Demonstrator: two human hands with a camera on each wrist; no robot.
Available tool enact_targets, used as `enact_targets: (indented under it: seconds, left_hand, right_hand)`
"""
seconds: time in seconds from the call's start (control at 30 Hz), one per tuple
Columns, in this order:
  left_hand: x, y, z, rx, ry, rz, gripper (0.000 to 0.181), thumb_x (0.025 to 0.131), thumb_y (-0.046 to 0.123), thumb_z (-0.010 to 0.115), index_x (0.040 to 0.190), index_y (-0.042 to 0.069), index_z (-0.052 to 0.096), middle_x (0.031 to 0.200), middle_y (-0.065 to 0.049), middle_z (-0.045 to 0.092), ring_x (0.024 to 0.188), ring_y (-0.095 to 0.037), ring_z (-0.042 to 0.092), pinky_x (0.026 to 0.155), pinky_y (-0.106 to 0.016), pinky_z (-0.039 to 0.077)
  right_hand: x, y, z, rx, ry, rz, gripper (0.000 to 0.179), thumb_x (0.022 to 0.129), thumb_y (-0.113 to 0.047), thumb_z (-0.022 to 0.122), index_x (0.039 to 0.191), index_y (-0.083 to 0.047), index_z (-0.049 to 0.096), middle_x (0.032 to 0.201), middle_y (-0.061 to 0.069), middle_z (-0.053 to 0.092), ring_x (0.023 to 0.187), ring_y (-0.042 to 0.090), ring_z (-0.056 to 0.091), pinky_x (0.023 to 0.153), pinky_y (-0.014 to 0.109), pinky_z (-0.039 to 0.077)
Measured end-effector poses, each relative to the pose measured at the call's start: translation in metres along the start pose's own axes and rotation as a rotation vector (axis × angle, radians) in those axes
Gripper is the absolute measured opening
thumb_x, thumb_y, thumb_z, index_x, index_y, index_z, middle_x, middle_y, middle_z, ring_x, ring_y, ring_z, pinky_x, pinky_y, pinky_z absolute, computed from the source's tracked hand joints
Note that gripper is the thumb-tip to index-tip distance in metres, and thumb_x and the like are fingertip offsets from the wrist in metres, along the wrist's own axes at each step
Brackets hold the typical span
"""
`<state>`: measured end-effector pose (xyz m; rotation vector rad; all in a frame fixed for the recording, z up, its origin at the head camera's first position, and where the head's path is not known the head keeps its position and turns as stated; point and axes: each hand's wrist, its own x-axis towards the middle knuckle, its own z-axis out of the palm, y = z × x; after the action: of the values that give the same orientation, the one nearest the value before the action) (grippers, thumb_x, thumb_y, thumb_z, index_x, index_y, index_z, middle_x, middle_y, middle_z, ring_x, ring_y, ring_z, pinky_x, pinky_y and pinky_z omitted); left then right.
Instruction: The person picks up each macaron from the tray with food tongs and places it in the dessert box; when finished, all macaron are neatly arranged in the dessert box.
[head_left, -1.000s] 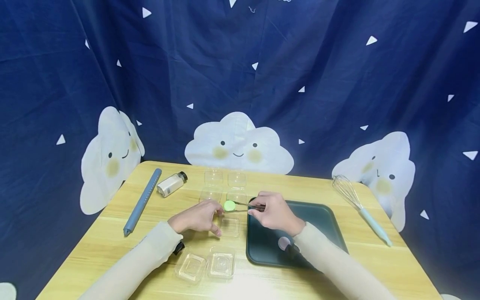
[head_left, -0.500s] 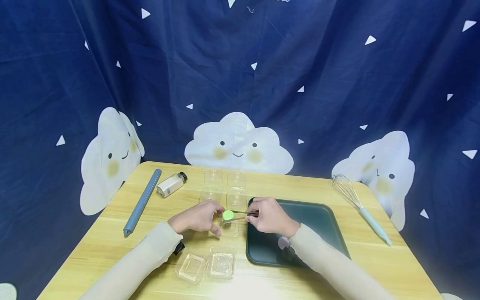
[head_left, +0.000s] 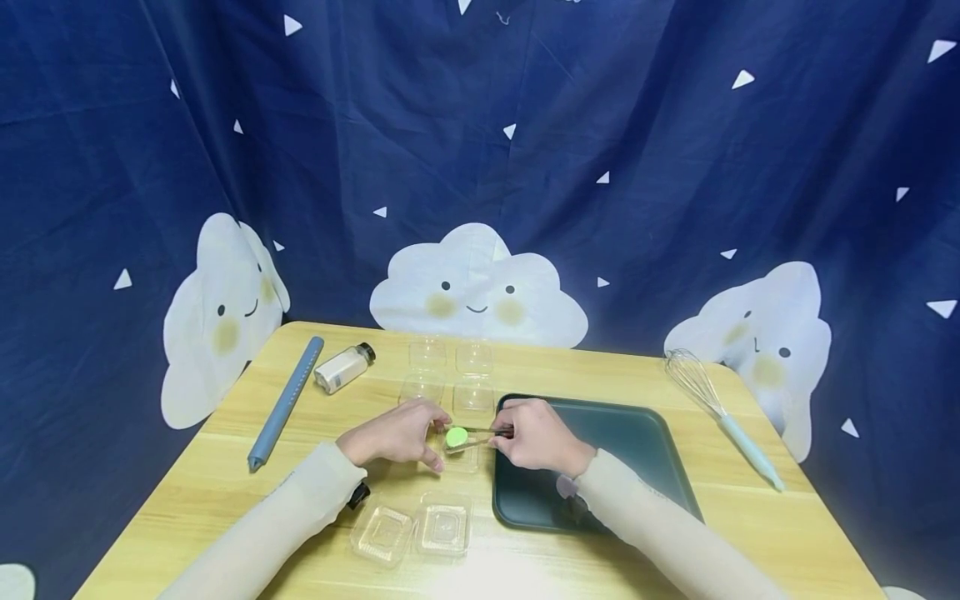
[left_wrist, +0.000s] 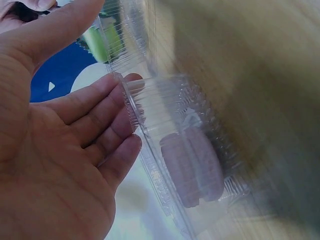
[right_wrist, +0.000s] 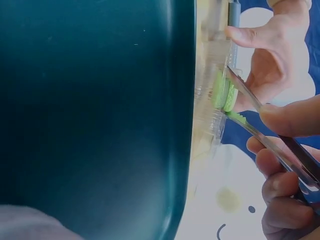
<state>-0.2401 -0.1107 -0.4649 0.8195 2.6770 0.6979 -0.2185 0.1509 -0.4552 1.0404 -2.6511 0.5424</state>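
Note:
My right hand [head_left: 536, 435] pinches metal tongs [right_wrist: 270, 142], whose tips hold a green macaron [head_left: 456, 437]. The macaron is at a small clear plastic box [head_left: 463, 460], low among its walls; I cannot tell whether it touches the bottom. My left hand [head_left: 399, 435] spans the box's left side with thumb and fingers spread, and its fingertips touch the clear rim in the left wrist view. Nearer that camera, a purple macaron [left_wrist: 192, 167] sits in another clear box [left_wrist: 167, 107], hidden under the hand in the head view.
Beside the boxes lies a dark green tray [head_left: 637, 442] with a purple macaron [head_left: 566, 486], partly behind the right sleeve. Further clear boxes [head_left: 472, 396] stand at the back, and two lids or boxes [head_left: 442, 527] in front. A rolling pin [head_left: 285, 404], a bottle [head_left: 343, 369] and a whisk [head_left: 723, 421] lie around.
The right hand has moved the tongs and green macaron slightly left and toward me, down into the clear box. The left hand has stayed in place.

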Motion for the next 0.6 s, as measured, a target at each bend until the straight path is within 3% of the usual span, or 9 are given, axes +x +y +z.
enact_targets:
  seconds: [0.6]
  left_hand:
    - [-0.0002, 0.0007, 0.0002, -0.004, 0.006, 0.006, 0.080, 0.063, 0.034, 0.094, 0.131, 0.004, 0.064, 0.116, -0.002, 0.070, 0.116, -0.024, 0.060, 0.110, -0.049, 0.049]
  right_hand:
    - [-0.0012, -0.0003, 0.0039, -0.026, -0.045, 0.039, 0.008, 0.082, -0.023, 0.083, 0.076, -0.025, 0.077, 0.070, -0.017, 0.057, 0.058, -0.004, 0.045, 0.053, 0.012, 0.040]
